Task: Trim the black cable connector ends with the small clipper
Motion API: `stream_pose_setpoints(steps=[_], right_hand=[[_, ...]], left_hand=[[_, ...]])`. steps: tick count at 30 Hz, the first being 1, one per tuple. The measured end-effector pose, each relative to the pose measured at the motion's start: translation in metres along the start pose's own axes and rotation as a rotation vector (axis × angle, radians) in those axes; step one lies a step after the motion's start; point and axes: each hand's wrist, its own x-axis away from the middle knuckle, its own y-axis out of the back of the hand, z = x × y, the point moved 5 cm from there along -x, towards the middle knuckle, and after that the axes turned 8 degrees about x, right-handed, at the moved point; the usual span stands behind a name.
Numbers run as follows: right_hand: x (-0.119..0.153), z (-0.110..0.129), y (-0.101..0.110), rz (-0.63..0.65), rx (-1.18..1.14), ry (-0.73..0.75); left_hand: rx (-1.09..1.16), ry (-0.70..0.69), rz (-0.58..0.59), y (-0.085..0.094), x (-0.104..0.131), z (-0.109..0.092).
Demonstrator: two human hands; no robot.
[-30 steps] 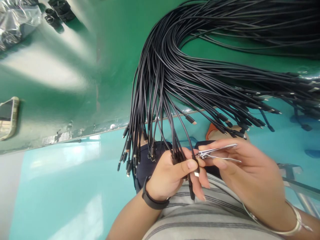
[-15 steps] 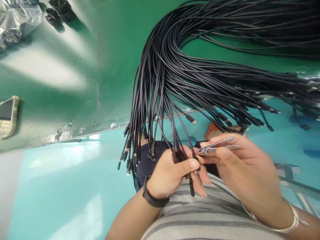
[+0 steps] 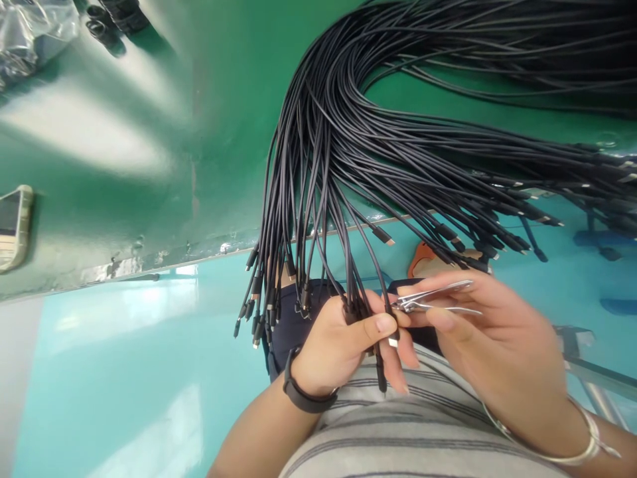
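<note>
My left hand (image 3: 343,338) is closed on several black USB cables (image 3: 356,282), its thumb pressing one near its plug (image 3: 393,341). Another plug (image 3: 381,373) from the same hold points down below the fingers. In my right hand (image 3: 488,338) a silver nail clipper (image 3: 438,297) lies between thumb and fingers, its lever and body spread apart. The clipper's jaw end is at the cable beside my left thumb. Many more black cables (image 3: 328,139) curve over the table edge, with their plugs hanging to the left and right of my hands.
The green table (image 3: 219,133) bears a phone (image 3: 14,229) at the left, a clear plastic bag (image 3: 34,40) and black items (image 3: 112,23) at the back left. A metal stool frame (image 3: 592,378) stands at the right. An orange shoe (image 3: 422,257) shows under the table.
The plug under my left thumb has turned so its metal tip shows more. The clipper has tilted slightly and its arms look farther apart. The view has shifted a little.
</note>
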Motion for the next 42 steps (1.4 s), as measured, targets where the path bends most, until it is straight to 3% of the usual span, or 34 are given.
stream_pose_setpoints(steps=[4, 10, 15, 20, 35, 42], right_hand=[[0.003, -0.001, 0.001, -0.025, 0.077, 0.056], [0.002, 0.002, -0.005, 0.034, 0.014, 0.01], [0.003, 0.0, -0.001, -0.044, 0.039, -0.031], [0.004, -0.01, 0.001, -0.036, -0.094, -0.068], [0.002, 0.001, -0.003, -0.023, -0.013, -0.031], [0.005, -0.014, 0.002, -0.084, -0.033, -0.056]], left_hand=[[0.012, -0.003, 0.011, 0.0, -0.001, 0.001], [-0.024, 0.019, -0.012, 0.002, -0.001, 0.002], [-0.037, 0.034, -0.06, 0.003, -0.001, 0.002], [0.005, 0.033, -0.039, 0.002, -0.001, 0.002], [0.002, 0.034, -0.055, 0.001, -0.002, 0.002], [-0.003, 0.038, -0.047, 0.002, -0.004, 0.002]])
